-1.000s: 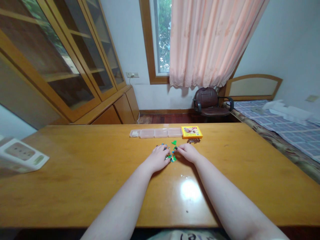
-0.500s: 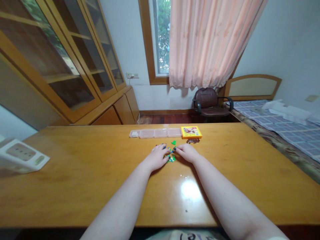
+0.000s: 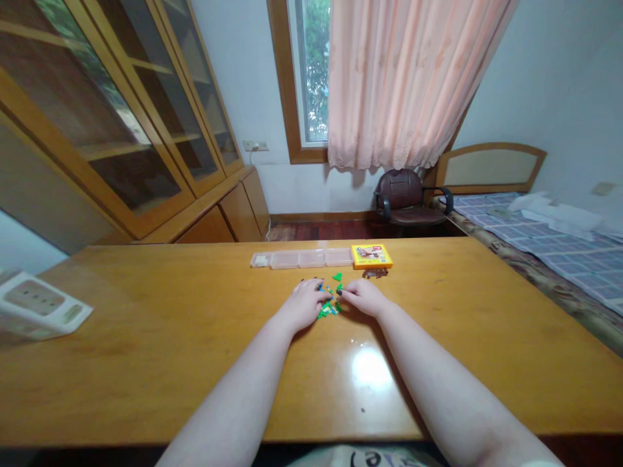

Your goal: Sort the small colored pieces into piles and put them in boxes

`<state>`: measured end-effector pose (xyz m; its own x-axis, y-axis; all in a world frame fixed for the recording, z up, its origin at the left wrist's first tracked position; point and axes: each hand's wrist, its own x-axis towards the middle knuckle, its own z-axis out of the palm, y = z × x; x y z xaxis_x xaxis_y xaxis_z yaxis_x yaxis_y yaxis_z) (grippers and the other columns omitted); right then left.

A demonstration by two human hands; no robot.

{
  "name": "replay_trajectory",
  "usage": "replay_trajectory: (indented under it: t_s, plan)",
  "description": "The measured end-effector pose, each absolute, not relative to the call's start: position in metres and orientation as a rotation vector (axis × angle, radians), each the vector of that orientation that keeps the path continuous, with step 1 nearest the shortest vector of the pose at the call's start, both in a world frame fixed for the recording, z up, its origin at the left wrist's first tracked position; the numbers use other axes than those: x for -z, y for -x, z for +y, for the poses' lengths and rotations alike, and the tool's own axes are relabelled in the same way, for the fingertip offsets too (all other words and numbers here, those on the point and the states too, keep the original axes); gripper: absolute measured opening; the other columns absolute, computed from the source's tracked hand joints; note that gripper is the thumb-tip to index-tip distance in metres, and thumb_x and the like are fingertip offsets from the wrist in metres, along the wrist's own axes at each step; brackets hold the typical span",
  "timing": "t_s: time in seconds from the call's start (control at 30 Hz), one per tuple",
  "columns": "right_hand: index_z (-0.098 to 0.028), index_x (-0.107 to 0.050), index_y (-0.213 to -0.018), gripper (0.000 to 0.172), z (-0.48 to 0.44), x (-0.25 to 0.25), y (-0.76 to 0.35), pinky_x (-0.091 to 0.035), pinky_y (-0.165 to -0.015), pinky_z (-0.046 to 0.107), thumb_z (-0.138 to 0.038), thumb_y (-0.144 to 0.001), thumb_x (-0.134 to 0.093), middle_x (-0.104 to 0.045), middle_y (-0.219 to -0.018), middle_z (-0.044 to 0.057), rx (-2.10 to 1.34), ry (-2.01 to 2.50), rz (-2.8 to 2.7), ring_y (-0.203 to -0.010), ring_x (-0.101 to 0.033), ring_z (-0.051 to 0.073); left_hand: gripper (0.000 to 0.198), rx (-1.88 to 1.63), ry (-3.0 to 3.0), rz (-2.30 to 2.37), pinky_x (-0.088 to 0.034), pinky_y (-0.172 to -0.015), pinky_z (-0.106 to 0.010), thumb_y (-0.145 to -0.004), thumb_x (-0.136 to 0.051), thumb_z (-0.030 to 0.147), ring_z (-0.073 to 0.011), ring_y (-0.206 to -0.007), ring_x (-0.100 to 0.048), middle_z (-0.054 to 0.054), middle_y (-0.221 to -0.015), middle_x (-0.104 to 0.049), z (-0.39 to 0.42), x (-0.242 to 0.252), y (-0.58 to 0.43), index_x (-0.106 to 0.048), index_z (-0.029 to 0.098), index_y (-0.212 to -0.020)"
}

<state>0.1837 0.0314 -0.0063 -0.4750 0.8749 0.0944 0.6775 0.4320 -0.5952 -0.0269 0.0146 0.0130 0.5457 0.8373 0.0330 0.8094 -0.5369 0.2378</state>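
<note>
Left thumb and fingers have drawn back a little from the near edge of the small green and blue pieces point(image 3: 326, 309), so more green shows there than a second ago; the right hand point(image 3: 366, 298) has barely moved. Taking the pieces as the clock's centre, with 12 straight ahead, they lie scattered on a glossy wooden surface point(image 3: 195, 337). Hugging them at 9 o'clock is the left hand point(image 3: 302, 305), its fingers loosely curled over part of the pile; whether it grips one cannot be told. At 3 o'clock the right hand brings thumb and fingertip together just beside the pile; anything between them is too small to make out. One green piece point(image 3: 337, 277) sits apart, between 12 and 1. A see-through tray point(image 3: 311, 259) with compartments stretches at 11, its end beside a yellow box point(image 3: 372, 256) between 1 and 2. Brown pieces point(image 3: 375, 274) lie at 2, near the box. Well apart at 9 stands a white case point(image 3: 43, 301).
</note>
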Motion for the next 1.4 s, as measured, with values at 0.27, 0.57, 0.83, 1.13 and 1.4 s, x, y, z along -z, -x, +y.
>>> replay_trajectory:
  t_s: [0.27,0.57,0.83,1.13,1.4]
  plan:
    - [-0.015,-0.065,-0.059,0.048,0.029,0.002,-0.183,-0.022,-0.051,0.024,-0.046,-0.089,-0.045,-0.053,-0.051,0.001,-0.649,1.37,-2.38,-0.049,-0.04,0.01,0.037,-0.118,-2.581,1.491,-0.03,-0.107,-0.046,-0.082,-0.05,0.017,-0.0278,-0.126,-0.043,-0.008,-0.136,-0.05,0.013,-0.02,0.029,-0.067,0.03,-0.113]
    - [-0.015,-0.075,-0.081,0.041,0.03,0.002,-0.186,-0.031,-0.056,0.023,-0.037,-0.091,-0.042,-0.068,-0.068,0.006,-0.717,1.373,-2.312,-0.059,-0.053,0.013,0.027,-0.194,-2.711,1.27,-0.032,-0.107,-0.044,-0.082,-0.052,0.015,-0.0239,-0.121,-0.047,-0.004,-0.128,-0.056,0.01,-0.031,0.032,-0.074,0.028,-0.089]
    - [-0.016,-0.075,-0.077,0.041,0.03,0.002,-0.183,-0.028,-0.055,0.024,-0.037,-0.091,-0.042,-0.069,-0.067,0.006,-0.67,1.452,-2.31,-0.059,-0.054,0.013,0.038,-0.161,-2.672,1.259,-0.032,-0.107,-0.044,-0.082,-0.05,0.015,-0.0248,-0.123,-0.045,-0.005,-0.131,-0.054,0.013,-0.017,0.029,-0.066,0.031,-0.113]
    - [-0.013,-0.069,-0.069,0.047,0.028,0.003,-0.182,-0.027,-0.054,0.023,-0.042,-0.092,-0.04,-0.063,-0.061,0.004,-0.716,1.277,-2.351,-0.055,-0.047,0.012,0.032,-0.26,-2.651,1.379,-0.034,-0.105,-0.04,-0.081,-0.05,0.013,-0.0235,-0.12,-0.048,-0.006,-0.13,-0.055,0.016,-0.02,0.031,-0.071,0.027,-0.102]
    - [-0.014,-0.064,-0.064,0.046,0.027,0.002,-0.179,-0.023,-0.054,0.023,-0.041,-0.092,-0.04,-0.061,-0.06,0.003,-0.63,1.299,-2.45,-0.055,-0.044,0.011,0.032,-0.148,-2.651,1.345,-0.034,-0.105,-0.04,-0.082,-0.051,0.017,-0.0236,-0.119,-0.049,-0.005,-0.129,-0.057,0.019,-0.015,0.031,-0.072,0.03,-0.101]
